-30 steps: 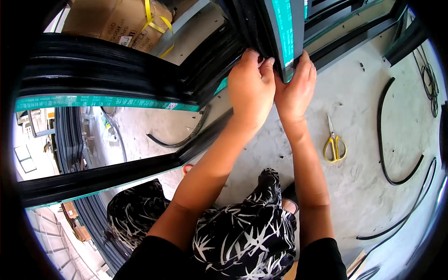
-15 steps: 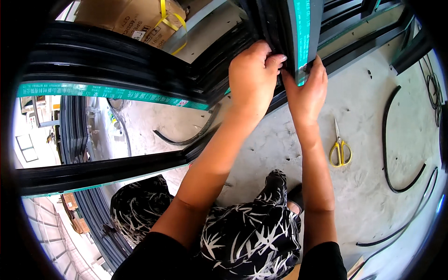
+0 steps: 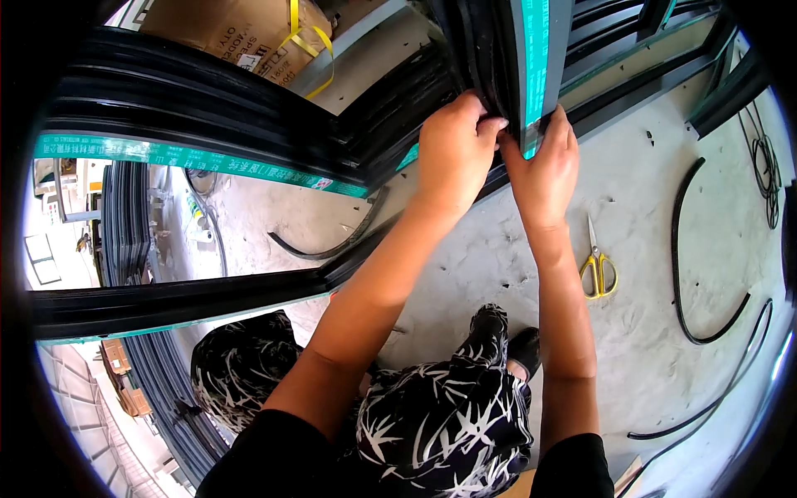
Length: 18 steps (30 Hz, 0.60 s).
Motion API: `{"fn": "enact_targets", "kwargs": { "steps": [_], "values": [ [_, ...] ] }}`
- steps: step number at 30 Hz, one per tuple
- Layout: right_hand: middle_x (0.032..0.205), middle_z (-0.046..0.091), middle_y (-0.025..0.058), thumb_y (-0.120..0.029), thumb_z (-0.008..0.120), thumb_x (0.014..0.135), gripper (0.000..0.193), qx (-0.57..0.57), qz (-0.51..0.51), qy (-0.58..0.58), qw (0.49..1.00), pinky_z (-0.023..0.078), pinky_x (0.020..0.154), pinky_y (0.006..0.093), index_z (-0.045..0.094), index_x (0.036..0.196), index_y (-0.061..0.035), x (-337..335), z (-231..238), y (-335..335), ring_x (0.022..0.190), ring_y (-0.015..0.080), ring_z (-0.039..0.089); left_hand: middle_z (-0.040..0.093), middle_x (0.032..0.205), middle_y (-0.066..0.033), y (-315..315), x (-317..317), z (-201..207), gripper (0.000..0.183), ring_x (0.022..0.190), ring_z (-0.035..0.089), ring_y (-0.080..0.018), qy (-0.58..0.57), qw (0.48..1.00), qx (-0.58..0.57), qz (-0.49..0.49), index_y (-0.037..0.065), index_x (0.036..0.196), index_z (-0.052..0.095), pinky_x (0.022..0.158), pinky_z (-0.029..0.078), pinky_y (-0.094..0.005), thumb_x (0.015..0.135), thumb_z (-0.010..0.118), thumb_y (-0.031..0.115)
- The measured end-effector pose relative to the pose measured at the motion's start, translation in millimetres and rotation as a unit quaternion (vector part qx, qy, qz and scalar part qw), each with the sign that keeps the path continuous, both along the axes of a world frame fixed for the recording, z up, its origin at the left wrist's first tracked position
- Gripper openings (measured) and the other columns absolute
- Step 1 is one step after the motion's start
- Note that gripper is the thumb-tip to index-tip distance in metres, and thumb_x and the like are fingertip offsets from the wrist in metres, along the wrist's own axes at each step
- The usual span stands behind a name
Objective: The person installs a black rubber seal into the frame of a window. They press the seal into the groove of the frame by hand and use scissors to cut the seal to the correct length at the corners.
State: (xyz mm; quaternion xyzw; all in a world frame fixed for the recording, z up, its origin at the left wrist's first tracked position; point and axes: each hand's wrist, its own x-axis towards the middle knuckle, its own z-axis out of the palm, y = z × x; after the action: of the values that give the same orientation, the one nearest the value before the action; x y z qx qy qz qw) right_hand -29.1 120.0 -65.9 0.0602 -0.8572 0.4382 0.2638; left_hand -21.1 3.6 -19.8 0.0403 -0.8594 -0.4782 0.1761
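A black window frame (image 3: 199,286) with teal protective tape stands before me, its upright bar (image 3: 498,75) reaching down to a corner near my hands. Bent fingers of my left hand (image 3: 455,158) are closed at the black rubber strip (image 3: 471,41) along the upright's inner side; their tips are partly hidden. My right hand (image 3: 544,178) wraps the lower end of the upright, thumb on the near side and fingers round its right edge, just under the teal tape (image 3: 535,66). Both thumbs are close together at the strip.
Yellow-handled scissors (image 3: 598,274) lie on the grey floor right of my right forearm. Beyond them are a curved black strip (image 3: 679,249) and a coiled cable (image 3: 765,166). More frames (image 3: 639,104) stand at the far right. A cardboard box (image 3: 241,37) sits behind the frame at far left.
Both hands stay at the same spot on the upright, sitting slightly lower in the picture. The view has shifted a little, so the floor items appear slightly further left.
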Motion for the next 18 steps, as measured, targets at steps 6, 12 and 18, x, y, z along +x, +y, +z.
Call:
{"fn": "enact_targets", "kwargs": {
  "steps": [6, 12, 18],
  "values": [
    [0.102, 0.065, 0.0201, -0.02, 0.082, 0.07, 0.067, 0.035, -0.023, -0.017, 0.999, 0.053, 0.08, 0.0442, 0.053, 0.124, 0.0038, -1.0, -1.6, -1.0, 0.095, 0.0382, 0.062, 0.064, 0.073, -0.0193, 10.6, 7.3, -9.8, 0.018, 0.066, 0.064, -0.0382, 0.043, 0.994, -0.093, 0.041, 0.0, 0.084, 0.055, 0.061, 0.05, -0.046, 0.08, 0.071, 0.008],
    [0.105, 0.064, 0.0191, -0.02, 0.081, 0.071, 0.067, 0.035, -0.012, -0.004, 0.999, 0.053, 0.081, 0.0436, 0.051, 0.127, 0.0032, 2.8, -4.1, 4.1, 0.096, 0.0384, 0.061, 0.065, 0.072, -0.0141, 22.6, 10.9, -6.1, 0.016, 0.064, 0.065, -0.0302, 0.044, 0.99, -0.113, 0.076, 0.002, 0.088, 0.057, 0.06, 0.052, -0.0406, 0.081, 0.07, 0.008],
    [0.104, 0.062, 0.0192, -0.021, 0.08, 0.072, 0.064, 0.038, -0.019, 0.0, 0.999, 0.052, 0.081, 0.0434, 0.051, 0.124, 0.0027, -0.9, -12.6, 1.1, 0.096, 0.0382, 0.058, 0.069, 0.078, -0.0128, 27.6, 11.1, -13.4, 0.018, 0.069, 0.071, -0.0252, 0.074, 0.992, -0.04, 0.095, 0.001, 0.091, 0.057, 0.064, 0.056, -0.035, 0.082, 0.071, 0.007]
  ]
}}
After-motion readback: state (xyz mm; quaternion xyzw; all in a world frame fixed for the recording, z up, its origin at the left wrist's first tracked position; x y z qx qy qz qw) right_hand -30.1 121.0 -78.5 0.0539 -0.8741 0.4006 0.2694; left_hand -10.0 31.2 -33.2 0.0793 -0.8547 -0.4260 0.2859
